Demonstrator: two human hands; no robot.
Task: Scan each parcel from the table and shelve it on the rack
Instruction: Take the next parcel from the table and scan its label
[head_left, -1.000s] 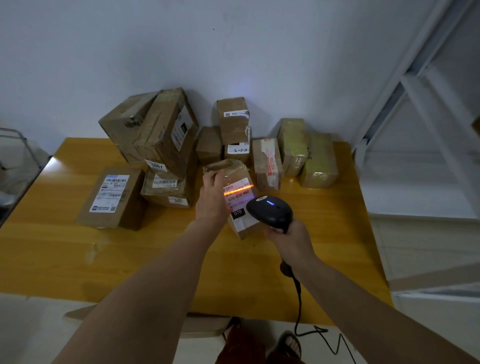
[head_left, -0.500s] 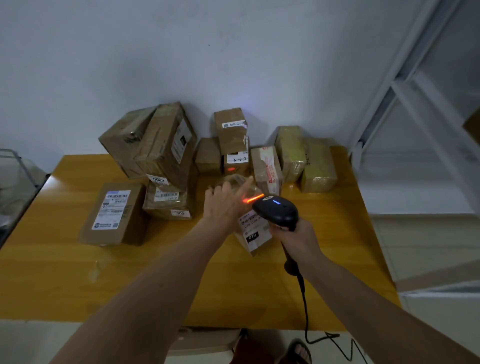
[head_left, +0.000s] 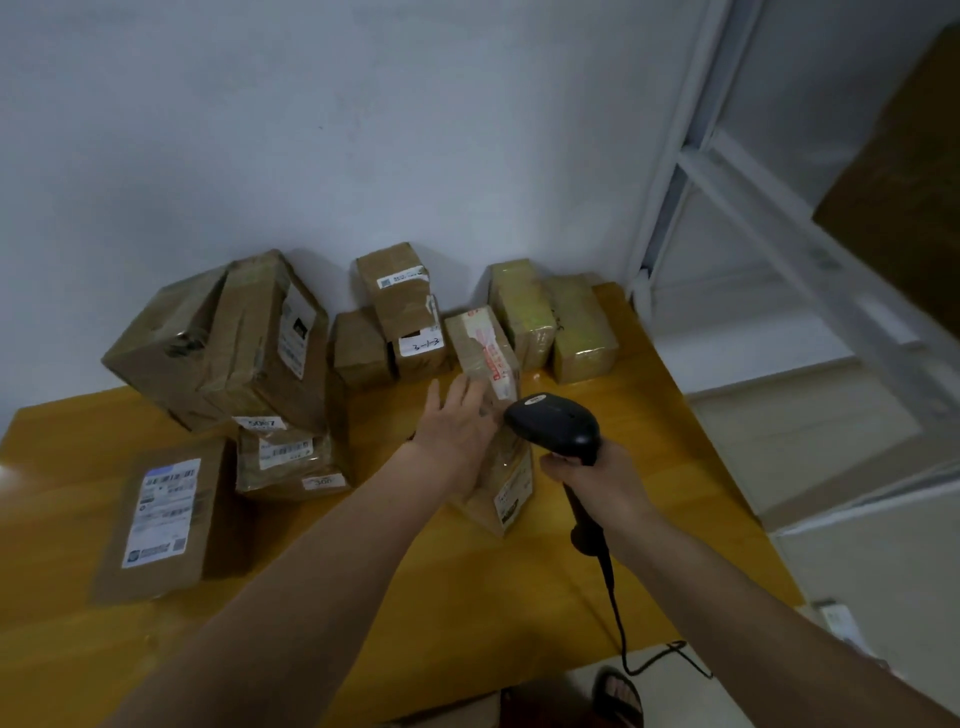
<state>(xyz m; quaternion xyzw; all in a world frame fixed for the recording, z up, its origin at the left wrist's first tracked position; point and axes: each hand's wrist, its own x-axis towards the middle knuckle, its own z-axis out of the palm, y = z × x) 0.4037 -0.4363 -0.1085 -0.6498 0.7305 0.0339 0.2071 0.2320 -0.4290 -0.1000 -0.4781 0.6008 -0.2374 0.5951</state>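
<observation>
over the surface (head_left: 597, 582), left hand (head_left: 457, 431) (fingers straight) should grip the parcel (head_left: 506, 488) squarely while right hand (head_left: 597, 480), clamped on the scanner (head_left: 553, 426), stays clear.

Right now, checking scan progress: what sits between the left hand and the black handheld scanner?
Head view: a small brown taped parcel, standing on the table.

Glossy wooden table (head_left: 363, 597), taped cardboard parcels (head_left: 234, 343), matt plastic scanner (head_left: 556, 426).

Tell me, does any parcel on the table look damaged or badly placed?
Yes. The big box at back left sits tilted on smaller parcels, leaning on the wall. The box marked 3-1-3 has a torn label. The rest looks normal; the left hand rests on a small parcel.
</observation>
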